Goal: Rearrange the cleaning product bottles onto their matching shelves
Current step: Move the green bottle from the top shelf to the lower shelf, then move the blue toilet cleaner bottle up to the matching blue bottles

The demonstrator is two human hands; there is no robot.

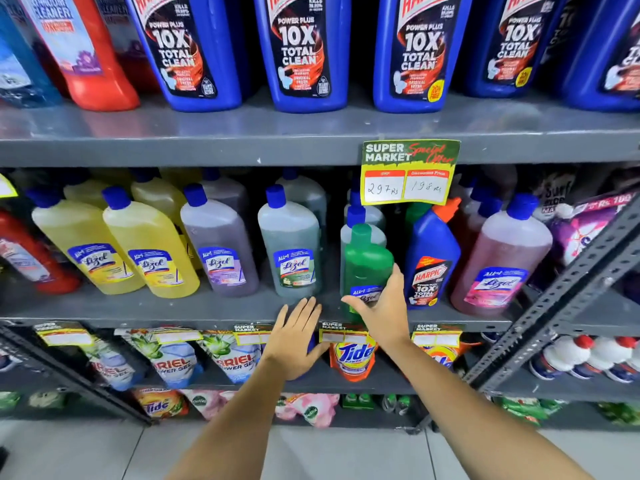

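Observation:
A green Lizol bottle (367,265) stands at the front edge of the middle shelf (173,306), and my right hand (384,306) wraps around its lower part. My left hand (294,337) hovers flat with fingers spread just below the shelf edge, left of the green bottle, holding nothing. Along the same shelf stand two yellow Lizol bottles (149,244), a purple one (221,244), a grey-green one (291,244), a small blue Harpic bottle (431,258) and a pink Lizol bottle (502,258). Large blue Harpic bottles (301,50) line the top shelf.
A special-offer price card (408,173) hangs from the top shelf edge above the green bottle. A red bottle (93,53) stands top left. Ariel pouches (173,362) and Tide pouches (353,356) fill the lower shelf. A slanted metal rack upright (568,299) crosses on the right.

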